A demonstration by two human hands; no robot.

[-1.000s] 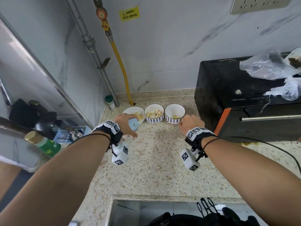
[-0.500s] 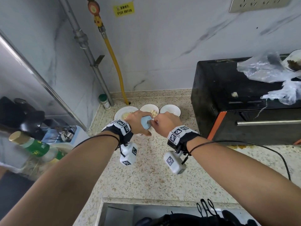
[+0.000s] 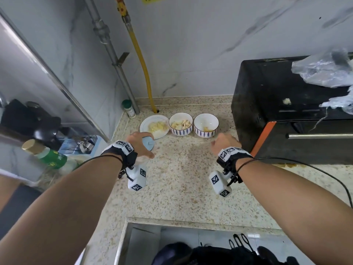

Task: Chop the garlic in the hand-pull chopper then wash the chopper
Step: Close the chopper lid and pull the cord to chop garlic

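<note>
Left of centre, the left hand (image 3: 140, 145) clasps the hand-pull chopper (image 3: 149, 144) by its lid; likely light, slippery plastic. The right hand (image 3: 223, 143) is curled, contents unclear.

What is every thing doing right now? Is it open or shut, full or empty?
Chopper, lid on, upright, gripped by the left hand.
Right hand, fingers curled; what they hold is hidden.
Plate, holds a pile of chopped garlic.
Middle bowl, holds garlic pieces.
Right bowl, nearly empty.
Oven door, shut.
Small jar, lid on.
</note>
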